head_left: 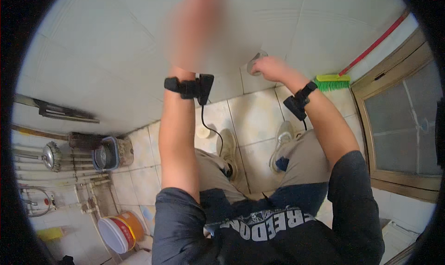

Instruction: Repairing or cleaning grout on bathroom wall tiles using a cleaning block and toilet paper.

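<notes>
My left hand (pixel 200 15) is raised high against the pale tiled wall (pixel 320 28). A blur covers most of it, so its fingers and anything in them cannot be made out. Lower and to the right, my right hand (pixel 271 68) is closed around a small greyish, shiny rounded thing (pixel 253 63) whose kind I cannot tell. That thing is near the wall, and whether it touches is unclear. Black straps with dark boxes sit on both wrists. On the floor by my left shoe stands a small round cream-coloured thing (pixel 202 131).
A green-bristled broom (pixel 333 82) with a red handle leans at the right, beside a framed glass door (pixel 403 121). At the left are wall pipes (pixel 51 165), a blue-rimmed bucket (pixel 111 153) and an orange bucket with a white lid (pixel 121 232). My shoes (pixel 283 146) stand on tiled floor.
</notes>
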### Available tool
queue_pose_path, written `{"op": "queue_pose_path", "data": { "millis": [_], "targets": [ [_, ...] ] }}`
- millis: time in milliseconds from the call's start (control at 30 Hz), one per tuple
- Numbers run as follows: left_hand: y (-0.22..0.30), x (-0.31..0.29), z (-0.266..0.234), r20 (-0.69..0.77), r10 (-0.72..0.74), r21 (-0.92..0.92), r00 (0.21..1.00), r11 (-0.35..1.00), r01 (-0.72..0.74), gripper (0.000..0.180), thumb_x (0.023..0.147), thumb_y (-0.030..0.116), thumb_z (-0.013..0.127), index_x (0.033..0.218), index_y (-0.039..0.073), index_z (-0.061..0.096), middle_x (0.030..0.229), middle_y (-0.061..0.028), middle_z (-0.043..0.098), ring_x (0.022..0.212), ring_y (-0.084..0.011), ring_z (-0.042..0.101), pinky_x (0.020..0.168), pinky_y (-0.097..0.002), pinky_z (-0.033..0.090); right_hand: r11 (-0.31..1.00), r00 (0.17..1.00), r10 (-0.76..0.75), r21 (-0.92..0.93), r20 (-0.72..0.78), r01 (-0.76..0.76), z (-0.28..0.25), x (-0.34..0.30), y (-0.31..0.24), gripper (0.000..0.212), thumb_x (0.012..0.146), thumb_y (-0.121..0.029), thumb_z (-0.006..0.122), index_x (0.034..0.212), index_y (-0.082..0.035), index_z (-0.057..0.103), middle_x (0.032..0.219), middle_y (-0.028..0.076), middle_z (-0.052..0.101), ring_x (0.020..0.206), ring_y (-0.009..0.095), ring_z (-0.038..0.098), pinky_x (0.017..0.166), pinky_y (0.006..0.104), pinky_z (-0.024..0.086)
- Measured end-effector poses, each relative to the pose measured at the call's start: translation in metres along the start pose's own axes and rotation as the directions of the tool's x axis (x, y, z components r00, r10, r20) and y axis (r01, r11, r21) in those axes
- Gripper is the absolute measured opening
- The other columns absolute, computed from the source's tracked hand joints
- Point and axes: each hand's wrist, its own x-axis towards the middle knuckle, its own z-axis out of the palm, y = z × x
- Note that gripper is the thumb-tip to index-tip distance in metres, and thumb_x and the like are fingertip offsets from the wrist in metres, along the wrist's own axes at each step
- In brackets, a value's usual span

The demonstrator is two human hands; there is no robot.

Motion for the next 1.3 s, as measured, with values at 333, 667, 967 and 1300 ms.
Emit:
{"op": "queue_pose_path", "data": {
  "millis": [333, 667, 967, 1300],
  "targets": [
    [0.038, -0.02, 0.008, 0.437, 0.219, -0.363, 0.872, 0.93, -0.052, 0.013, 0.079, 0.018, 0.062, 0.086, 0.008, 0.058, 0.083, -0.0075, 0.057, 0.07, -0.0241, 0.058, 0.059, -0.0329, 0.047, 0.994, 0.942, 0.035, -0.11, 0.335, 0.002, 0.064, -0.03, 0.019, 0.027, 0.073, 0.0, 0.049, 0.093, -0.012, 0.062, 0.091, 0.011, 0.062, 0.086, 0.031, 0.06, 0.072, 0.0418, 0.049],
    [-0.014, -0.15, 0.099, 0.707, 0.438, -0.432, 0.555, 0.889, -0.152, 0.009, 0.081, 0.02, 0.052, 0.082, 0.012, 0.056, 0.082, -0.0066, 0.054, 0.073, -0.0282, 0.056, 0.062, -0.0407, 0.046, 0.996, 0.929, 0.009, 0.078, 0.37, -0.041, 0.229, -0.074, 0.04, 0.025, 0.071, 0.004, 0.049, 0.092, -0.006, 0.057, 0.098, 0.012, 0.059, 0.086, 0.031, 0.059, 0.073, 0.0394, 0.049],
    [-0.055, -0.241, 0.106, 0.87, 0.387, -0.426, 0.305, 0.902, 0.072, 0.009, 0.079, 0.017, 0.054, 0.082, 0.009, 0.053, 0.083, -0.0085, 0.052, 0.079, -0.0295, 0.056, 0.065, -0.0423, 0.045, 0.981, 0.877, 0.092, 0.107, 0.471, -0.161, 0.294, -0.093, 0.021, 0.017, 0.077, -0.005, 0.049, 0.091, -0.003, 0.057, 0.09, 0.016, 0.06, 0.079, 0.033, 0.061, 0.067, 0.0425, 0.051],
    [-0.084, -0.276, 0.117, 0.914, 0.273, -0.331, 0.301, 0.929, 0.163, 0.008, 0.076, 0.014, 0.054, 0.082, 0.01, 0.053, 0.083, -0.0087, 0.056, 0.079, -0.0296, 0.056, 0.067, -0.0411, 0.044, 0.958, 0.783, 0.14, 0.117, 0.607, -0.263, 0.289, -0.102, 0.005, 0.02, 0.077, -0.007, 0.05, 0.092, -0.01, 0.061, 0.103, 0.013, 0.056, 0.092, 0.03, 0.058, 0.076, 0.0413, 0.049]
  ]
}}
